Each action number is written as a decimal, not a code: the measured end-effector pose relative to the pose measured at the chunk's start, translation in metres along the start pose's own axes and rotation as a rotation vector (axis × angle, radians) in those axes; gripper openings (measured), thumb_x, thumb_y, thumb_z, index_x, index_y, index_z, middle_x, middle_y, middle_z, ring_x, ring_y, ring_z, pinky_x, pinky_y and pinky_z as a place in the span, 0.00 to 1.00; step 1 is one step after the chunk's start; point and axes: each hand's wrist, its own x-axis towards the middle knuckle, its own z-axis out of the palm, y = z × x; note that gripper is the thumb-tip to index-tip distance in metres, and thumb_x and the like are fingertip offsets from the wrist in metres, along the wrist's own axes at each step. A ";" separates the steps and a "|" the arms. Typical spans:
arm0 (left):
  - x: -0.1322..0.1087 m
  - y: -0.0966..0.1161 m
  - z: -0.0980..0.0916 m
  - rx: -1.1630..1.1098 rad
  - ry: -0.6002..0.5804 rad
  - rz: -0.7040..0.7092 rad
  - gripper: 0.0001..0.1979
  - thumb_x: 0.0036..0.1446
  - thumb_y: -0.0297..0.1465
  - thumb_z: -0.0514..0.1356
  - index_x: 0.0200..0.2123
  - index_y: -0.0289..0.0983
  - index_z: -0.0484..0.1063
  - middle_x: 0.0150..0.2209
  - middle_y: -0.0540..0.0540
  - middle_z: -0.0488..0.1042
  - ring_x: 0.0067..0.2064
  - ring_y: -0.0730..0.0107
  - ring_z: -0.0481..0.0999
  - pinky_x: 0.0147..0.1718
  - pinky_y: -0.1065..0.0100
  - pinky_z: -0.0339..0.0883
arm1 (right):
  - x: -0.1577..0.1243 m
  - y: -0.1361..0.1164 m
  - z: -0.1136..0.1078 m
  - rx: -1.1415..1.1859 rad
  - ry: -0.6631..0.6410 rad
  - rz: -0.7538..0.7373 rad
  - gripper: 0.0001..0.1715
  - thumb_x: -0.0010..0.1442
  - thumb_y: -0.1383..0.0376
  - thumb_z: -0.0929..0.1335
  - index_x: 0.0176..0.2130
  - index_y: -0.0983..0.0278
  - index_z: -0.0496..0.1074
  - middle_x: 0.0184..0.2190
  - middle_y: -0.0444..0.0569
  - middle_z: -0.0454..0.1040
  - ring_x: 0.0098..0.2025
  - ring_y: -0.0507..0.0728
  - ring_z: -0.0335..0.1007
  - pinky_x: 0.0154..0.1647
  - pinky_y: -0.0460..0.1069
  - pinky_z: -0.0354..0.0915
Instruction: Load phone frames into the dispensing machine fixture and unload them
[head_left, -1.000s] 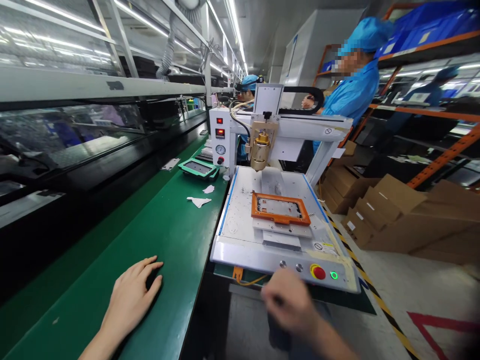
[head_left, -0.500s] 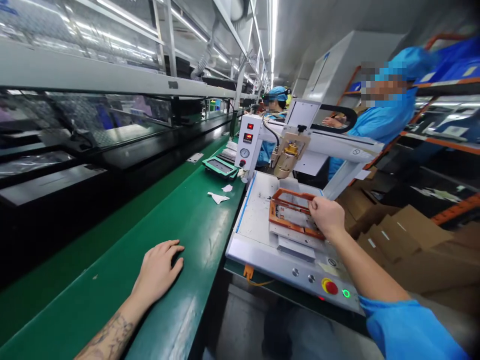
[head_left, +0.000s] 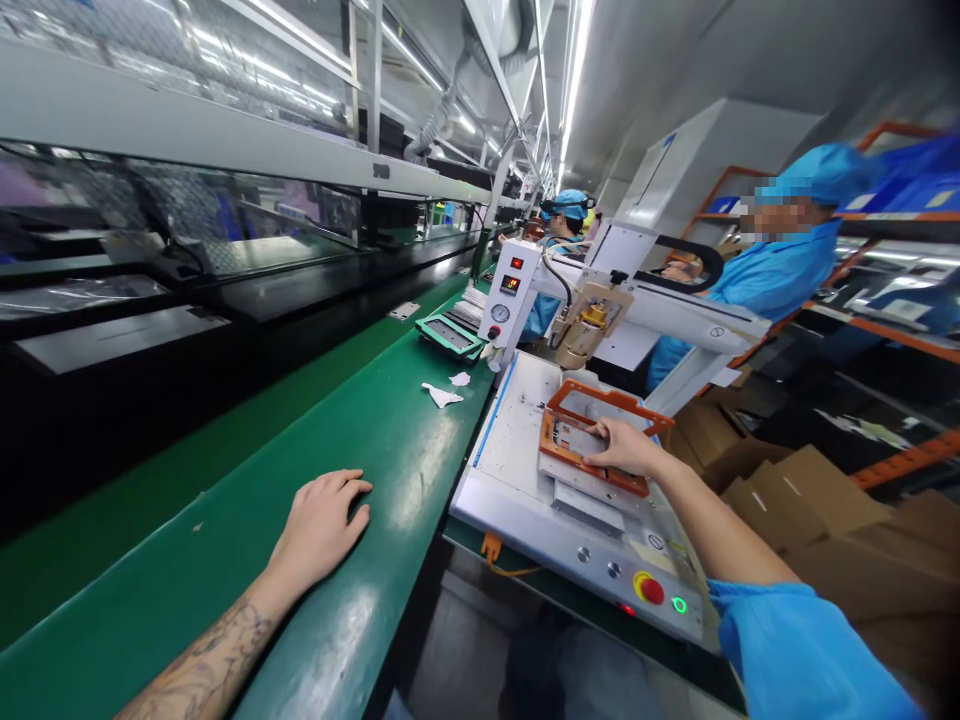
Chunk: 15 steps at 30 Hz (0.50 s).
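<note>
Left hand (head_left: 321,525): loosely spread; worktop (head_left: 397,455) runs to white scraps (head_left: 441,396), one o'clock.
Right hand (head_left: 626,447): narrow, at orange frame (head_left: 576,462); grip cannot be told.
Frame's far edge: raised flap (head_left: 640,406), twelve o'clock.

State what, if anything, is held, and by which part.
Left hand holds nothing, resting on the green bench. Right hand is at the plate in the orange frame; whether gripping, I can't tell.

Cardboard boxes (head_left: 829,492) near orange shelving (head_left: 909,455).
</note>
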 end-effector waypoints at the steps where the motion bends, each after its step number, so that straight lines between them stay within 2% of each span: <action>1: 0.000 0.000 0.000 -0.013 0.005 0.001 0.16 0.64 0.36 0.54 0.48 0.41 0.79 0.59 0.41 0.76 0.63 0.48 0.70 0.62 0.42 0.59 | 0.001 -0.001 -0.001 -0.004 0.009 0.000 0.28 0.47 0.53 0.78 0.31 0.60 0.59 0.35 0.49 0.76 0.36 0.57 0.70 0.33 0.48 0.59; 6: 0.003 -0.005 -0.001 -0.141 0.038 0.001 0.15 0.63 0.36 0.55 0.46 0.40 0.79 0.58 0.39 0.76 0.62 0.45 0.70 0.63 0.38 0.57 | -0.008 -0.001 -0.011 -0.056 0.109 0.032 0.26 0.46 0.52 0.76 0.33 0.59 0.60 0.36 0.48 0.75 0.38 0.59 0.70 0.35 0.50 0.61; 9: 0.000 0.003 0.004 -0.279 0.052 0.002 0.16 0.65 0.39 0.55 0.48 0.39 0.77 0.57 0.38 0.77 0.61 0.46 0.71 0.64 0.38 0.57 | -0.038 -0.021 -0.007 0.053 0.310 0.095 0.29 0.46 0.46 0.74 0.33 0.58 0.59 0.37 0.50 0.75 0.39 0.63 0.72 0.37 0.53 0.64; 11: -0.011 0.022 0.012 -0.389 0.021 0.023 0.20 0.67 0.43 0.55 0.55 0.40 0.73 0.59 0.39 0.76 0.61 0.52 0.73 0.63 0.45 0.63 | -0.069 -0.055 0.012 0.282 0.453 0.064 0.31 0.47 0.46 0.74 0.34 0.57 0.53 0.43 0.54 0.78 0.45 0.65 0.74 0.40 0.54 0.67; 12: -0.018 0.035 0.018 -0.500 -0.032 0.045 0.24 0.66 0.46 0.57 0.60 0.40 0.70 0.61 0.38 0.74 0.61 0.54 0.73 0.62 0.49 0.67 | -0.087 -0.079 0.027 0.405 0.462 0.010 0.32 0.50 0.49 0.74 0.34 0.57 0.50 0.48 0.55 0.78 0.48 0.65 0.75 0.43 0.55 0.68; 13: -0.028 0.049 0.023 -0.634 -0.110 0.069 0.32 0.64 0.49 0.60 0.66 0.40 0.64 0.63 0.37 0.72 0.62 0.56 0.74 0.59 0.53 0.70 | -0.104 -0.105 0.043 0.475 0.445 -0.050 0.32 0.50 0.52 0.75 0.34 0.57 0.49 0.49 0.55 0.78 0.48 0.65 0.75 0.43 0.55 0.68; 15: -0.047 0.077 0.033 -1.064 -0.335 0.104 0.55 0.51 0.52 0.72 0.73 0.40 0.49 0.69 0.31 0.63 0.66 0.49 0.70 0.60 0.53 0.71 | -0.135 -0.161 0.077 0.611 0.324 -0.172 0.30 0.47 0.57 0.76 0.36 0.57 0.52 0.50 0.53 0.77 0.50 0.65 0.75 0.45 0.55 0.69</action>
